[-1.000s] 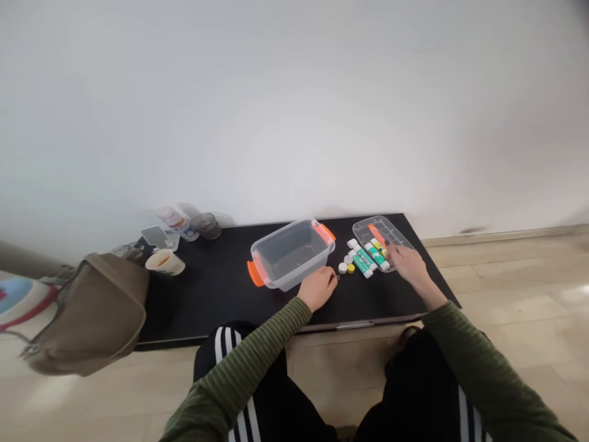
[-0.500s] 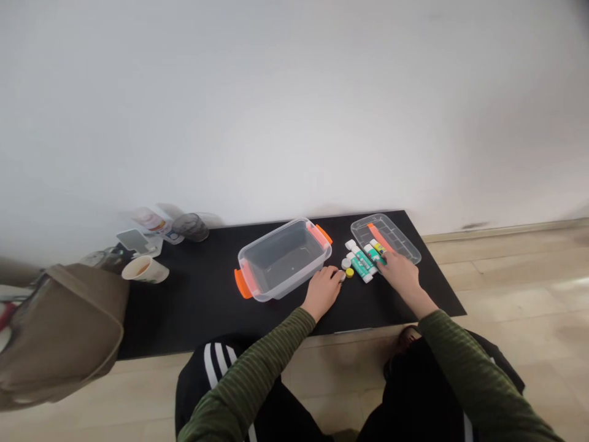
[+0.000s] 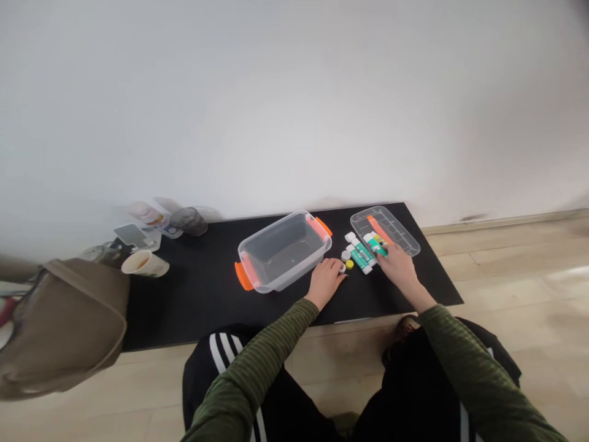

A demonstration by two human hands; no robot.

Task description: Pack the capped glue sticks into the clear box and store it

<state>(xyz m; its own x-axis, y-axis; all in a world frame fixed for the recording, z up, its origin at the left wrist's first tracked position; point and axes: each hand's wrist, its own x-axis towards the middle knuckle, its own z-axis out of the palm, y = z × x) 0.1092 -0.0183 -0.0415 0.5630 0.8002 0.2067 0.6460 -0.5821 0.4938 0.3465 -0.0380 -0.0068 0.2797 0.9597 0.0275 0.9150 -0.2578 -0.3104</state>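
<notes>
On the black table, my left hand [image 3: 324,280] has its fingertips and thumb around a small white cap [image 3: 342,268]. Beside it lie another white cap [image 3: 346,255] and a yellow cap [image 3: 350,264]. My right hand [image 3: 399,267] pinches a green-and-white glue stick [image 3: 376,245] close to the tabletop. Several more glue sticks [image 3: 361,258] lie side by side between the two hands. A yellow-labelled stick [image 3: 380,239] is partly hidden by my right fingers.
Left of my left hand stands a clear plastic box [image 3: 283,252] with orange handles. Its clear lid [image 3: 400,224] lies behind my right hand. A paper cup [image 3: 145,264], a dark glass [image 3: 189,221], a spray bottle [image 3: 154,218] and a brown bag [image 3: 69,325] occupy the left end.
The left thumb now shows spread away from the fingers beside the white cap. My right fingers have shifted slightly on the glue stick. The whole view has moved a little.
</notes>
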